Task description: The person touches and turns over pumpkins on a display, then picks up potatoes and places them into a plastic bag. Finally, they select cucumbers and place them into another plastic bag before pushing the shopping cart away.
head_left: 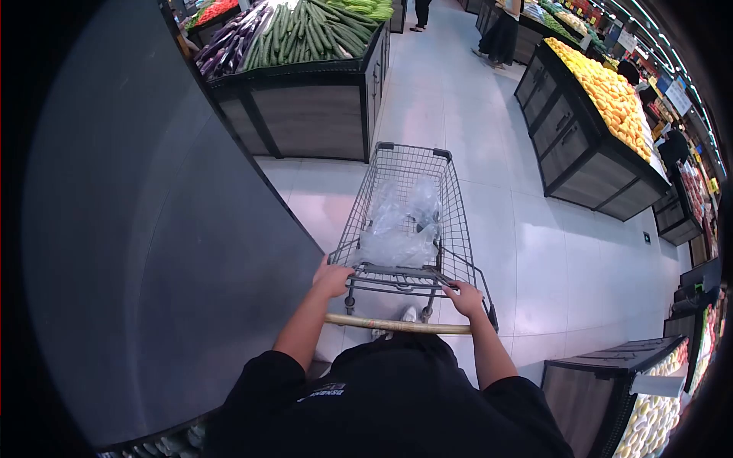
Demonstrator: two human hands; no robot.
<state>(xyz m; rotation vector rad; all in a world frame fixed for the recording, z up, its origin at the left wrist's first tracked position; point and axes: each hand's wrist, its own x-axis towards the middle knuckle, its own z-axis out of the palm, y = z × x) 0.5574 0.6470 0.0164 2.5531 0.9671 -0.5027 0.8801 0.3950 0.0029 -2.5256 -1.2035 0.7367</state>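
A wire shopping cart (460,221) stands in front of me, its basket reaching away along the aisle. Crumpled clear plastic bags (397,233) lie inside the basket. My left hand (331,278) is closed on the left rear corner of the cart's frame, close to a dark grey panel. On the right, my right hand (465,298) is closed on the rear frame, its fingers over the wire rim. The cart's yellowish push bar (397,324) crosses in front of my waist, below both hands, and neither hand is on it.
A tall dark grey panel (175,252) runs close along the left. Ahead left is a stand of cucumbers (309,34) and eggplants (227,49); ahead right, a stand of yellow fruit (611,88). Another stand (584,397) is near right. People stand farther up the tiled aisle (489,153).
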